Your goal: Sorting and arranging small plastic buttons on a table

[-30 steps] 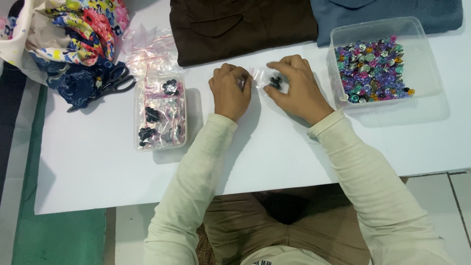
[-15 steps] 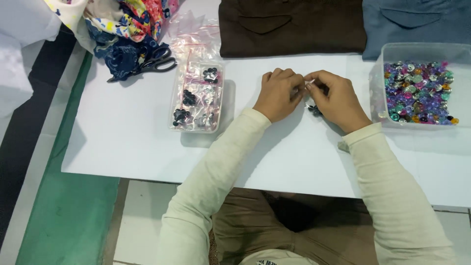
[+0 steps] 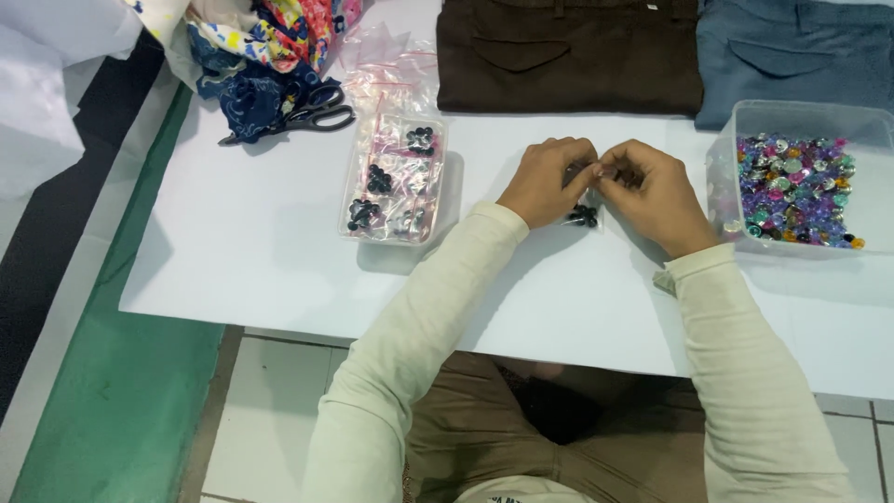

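My left hand (image 3: 545, 180) and my right hand (image 3: 655, 195) meet over the white table (image 3: 261, 242), both pinching the top of a small clear plastic bag (image 3: 585, 207) with dark beads at its bottom. The fingertips of the two hands touch above the bag. A clear tray (image 3: 396, 179) holding small bags of dark beads lies to the left of my left hand. A clear tub (image 3: 792, 177) full of colourful shiny beads stands right of my right hand.
Black scissors (image 3: 307, 116) and a heap of patterned fabric (image 3: 265, 47) lie at the back left, with loose clear bags (image 3: 391, 65) beside them. Folded brown trousers (image 3: 568, 51) and blue-grey trousers (image 3: 801, 51) lie along the back. Tiled floor and a green strip show below.
The view has shifted, so everything sits further right and lower in frame. Both hands stay together on the small bag, whose dark beads now hang below the fingers.
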